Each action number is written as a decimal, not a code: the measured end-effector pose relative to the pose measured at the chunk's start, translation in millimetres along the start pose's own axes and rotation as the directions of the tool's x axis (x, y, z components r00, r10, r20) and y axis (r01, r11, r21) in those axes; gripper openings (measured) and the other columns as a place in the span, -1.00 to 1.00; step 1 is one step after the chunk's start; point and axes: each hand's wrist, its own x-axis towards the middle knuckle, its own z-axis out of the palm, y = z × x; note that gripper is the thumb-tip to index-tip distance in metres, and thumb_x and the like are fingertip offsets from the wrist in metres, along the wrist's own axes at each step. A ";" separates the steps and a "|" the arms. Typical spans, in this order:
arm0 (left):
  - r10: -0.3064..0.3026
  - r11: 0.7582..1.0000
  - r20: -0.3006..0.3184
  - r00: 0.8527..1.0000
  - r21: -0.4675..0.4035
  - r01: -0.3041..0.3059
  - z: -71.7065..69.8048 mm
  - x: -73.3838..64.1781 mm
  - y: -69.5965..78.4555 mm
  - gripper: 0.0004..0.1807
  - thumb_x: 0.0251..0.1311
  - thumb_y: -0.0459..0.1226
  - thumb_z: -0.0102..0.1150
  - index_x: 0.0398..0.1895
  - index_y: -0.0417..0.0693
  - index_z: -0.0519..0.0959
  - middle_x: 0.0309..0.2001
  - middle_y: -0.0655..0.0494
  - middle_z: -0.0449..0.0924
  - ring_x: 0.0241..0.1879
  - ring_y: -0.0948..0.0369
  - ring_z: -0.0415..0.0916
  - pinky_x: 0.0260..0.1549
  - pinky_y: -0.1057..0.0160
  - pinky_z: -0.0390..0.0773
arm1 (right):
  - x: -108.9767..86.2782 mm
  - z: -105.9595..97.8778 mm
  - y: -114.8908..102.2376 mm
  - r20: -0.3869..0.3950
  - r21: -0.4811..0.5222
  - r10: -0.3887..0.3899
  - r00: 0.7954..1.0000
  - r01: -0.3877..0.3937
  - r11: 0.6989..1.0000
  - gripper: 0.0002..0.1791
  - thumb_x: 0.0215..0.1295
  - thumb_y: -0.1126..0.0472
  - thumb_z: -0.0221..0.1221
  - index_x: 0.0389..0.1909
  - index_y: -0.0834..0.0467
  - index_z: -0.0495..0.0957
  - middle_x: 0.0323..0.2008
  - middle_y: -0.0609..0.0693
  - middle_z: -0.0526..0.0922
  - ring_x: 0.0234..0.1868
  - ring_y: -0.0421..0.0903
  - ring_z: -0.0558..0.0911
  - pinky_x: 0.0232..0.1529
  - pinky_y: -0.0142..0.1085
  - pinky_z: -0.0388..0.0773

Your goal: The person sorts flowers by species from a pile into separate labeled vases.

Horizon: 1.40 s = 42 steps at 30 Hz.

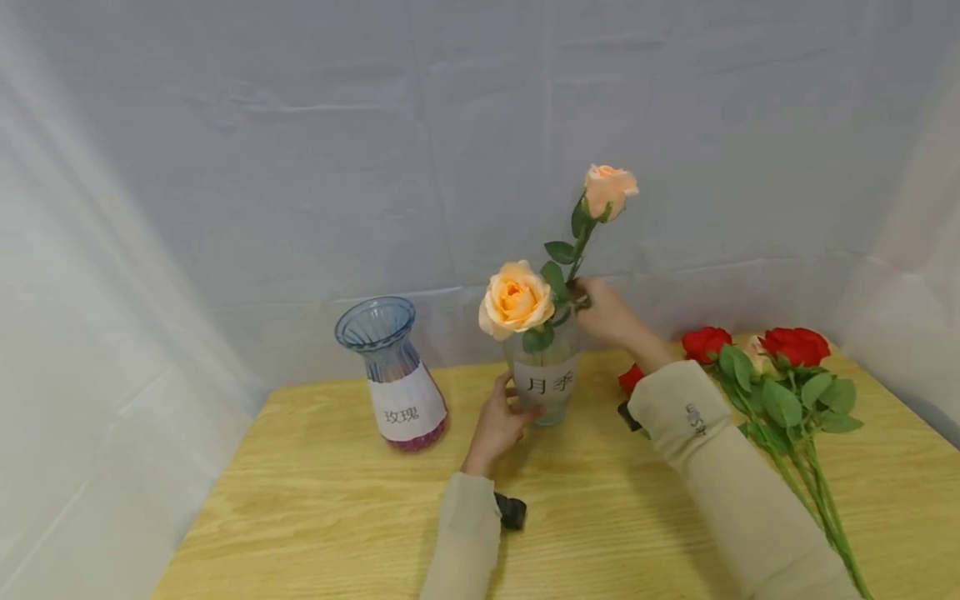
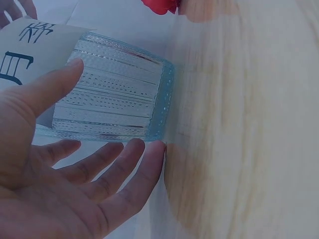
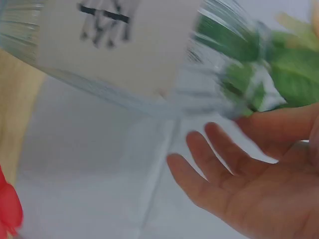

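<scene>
A clear glass vase (image 1: 551, 408) with a white paper label stands upright on the table. My left hand (image 1: 501, 421) grips its lower part, thumb across the front and fingers along the side, as the left wrist view shows. An open orange-yellow rose (image 1: 516, 300) sits at the vase's mouth, leaning left. Above it a peach rose (image 1: 610, 192) leans right on a leafy stem. My right hand (image 1: 603, 312) pinches that stem just at the vase rim. In the right wrist view, its other fingers (image 3: 202, 186) are spread loosely below the leaves (image 3: 294, 69).
To the left stands a blue flared vase (image 1: 386, 362) with a pink base and a white label. Red roses (image 1: 795, 346) and a pale one lie at the right with long green stems (image 1: 821, 492). Another red bloom (image 1: 630, 379) shows beside my right sleeve. White cloth (image 1: 300, 167) hangs behind the table.
</scene>
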 end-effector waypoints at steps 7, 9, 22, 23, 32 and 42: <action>0.011 1.000 -0.004 1.000 0.000 -0.011 -0.8 0.5 1.5 -0.19 0.22 -0.35 0.39 0.46 -0.31 0.19 0.17 -0.35 0.46 -0.35 0.18 0.48 -0.55 0.32 0.46 | -10.3 -12.7 9.5 0.029 0.054 0.059 0.998 -0.061 0.997 -0.49 0.24 0.61 -0.19 0.22 0.64 0.34 0.06 0.53 0.53 0.12 0.41 0.52 0.16 0.15 0.47; 0.011 1.000 0.000 1.000 -0.006 -0.011 -0.8 0.2 1.3 -0.19 0.22 -0.36 0.38 0.47 -0.31 0.19 0.17 -0.36 0.46 -0.37 0.18 0.47 -0.56 0.32 0.45 | -13.3 -14.1 15.5 0.011 0.068 0.066 0.998 -0.067 0.995 -0.52 0.28 0.60 -0.14 0.22 0.63 0.35 0.05 0.52 0.53 0.11 0.41 0.52 0.14 0.16 0.47; -0.001 1.000 0.001 1.000 -0.005 0.001 -0.8 -2.3 1.6 -0.18 0.23 -0.32 0.40 0.49 -0.28 0.18 0.19 -0.33 0.45 -0.32 0.16 0.50 -0.54 0.31 0.47 | -54.8 -44.9 44.2 0.027 0.022 0.205 0.978 -0.205 0.978 -0.53 0.49 0.33 0.03 0.32 0.49 0.34 0.17 0.47 0.48 -0.01 0.32 0.58 -0.16 -0.01 0.59; -0.003 1.000 0.002 1.000 -0.003 0.003 -1.1 -2.2 1.9 -0.18 0.23 -0.32 0.40 0.49 -0.27 0.18 0.19 -0.33 0.45 -0.30 0.15 0.51 -0.53 0.30 0.48 | -58.2 -47.7 47.5 0.030 0.020 0.218 0.975 -0.219 0.976 -0.52 0.49 0.33 0.03 0.33 0.48 0.33 0.18 0.47 0.46 -0.13 0.26 0.61 -0.25 -0.08 0.59; 0.006 1.000 0.002 1.000 0.010 -0.006 -3.3 -3.2 3.4 -0.18 0.25 -0.32 0.39 0.49 -0.29 0.17 0.19 -0.35 0.45 -0.29 0.14 0.52 -0.53 0.30 0.48 | -86.3 -65.7 75.2 0.021 0.059 0.293 0.956 -0.294 0.954 -0.49 0.54 0.32 0.00 0.34 0.57 0.24 0.15 0.54 0.43 -0.12 0.18 0.66 -0.25 -0.23 0.67; -0.014 1.000 0.004 1.000 0.002 0.014 -2.0 -3.8 4.9 -0.18 0.25 -0.33 0.39 0.49 -0.26 0.18 0.19 -0.32 0.44 -0.30 0.15 0.50 -0.55 0.31 0.45 | -118.3 -83.7 101.7 -0.018 0.003 0.318 0.948 -0.318 0.948 -0.49 0.55 0.27 -0.01 0.29 0.61 0.25 0.15 0.61 0.41 -0.01 0.35 0.61 -0.20 -0.06 0.69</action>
